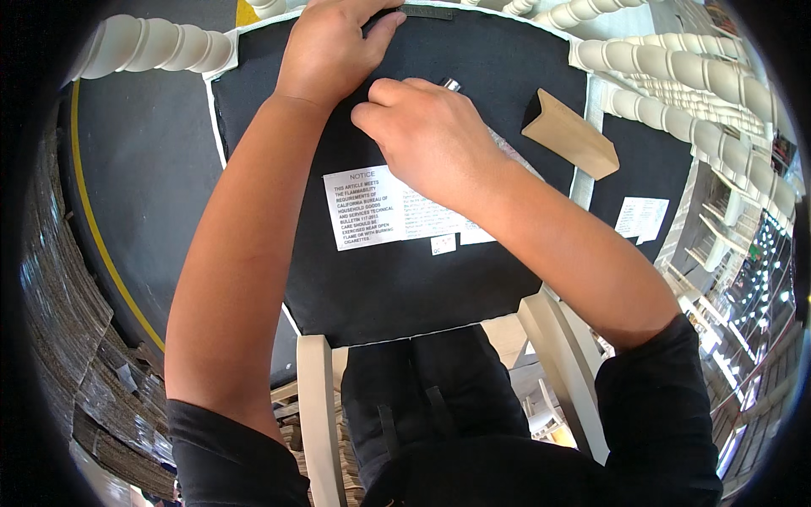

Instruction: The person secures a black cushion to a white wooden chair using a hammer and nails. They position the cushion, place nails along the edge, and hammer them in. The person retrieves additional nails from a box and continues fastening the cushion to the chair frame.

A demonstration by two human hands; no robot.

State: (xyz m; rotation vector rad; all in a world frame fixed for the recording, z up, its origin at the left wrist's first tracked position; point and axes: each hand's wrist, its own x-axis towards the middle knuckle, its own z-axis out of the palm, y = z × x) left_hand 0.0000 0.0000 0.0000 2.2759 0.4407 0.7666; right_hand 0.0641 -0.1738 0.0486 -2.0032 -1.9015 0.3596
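An upturned chair seat with a black fabric underside [405,291] lies before me. At its far edge is my left hand [329,55], thumb and forefinger closing on the left end of a thin dark strip [428,13]. Part of that hand is cut off by the top of the picture. My right hand [435,131] is curled over the middle of the seat, fingers folded in. A short shiny metal piece [452,84] shows just beyond its knuckles; whether the hand holds it is hidden. Below that hand lies a white printed label [363,207], partly covered by my wrist.
An open brown cardboard box [574,139] lies at the seat's right edge. Cream turned chair legs [160,46] rise around the seat. Another upturned chair [612,177] stands on the right. Stacked flat cardboard [76,338] is at the left, past a yellow floor line [91,220].
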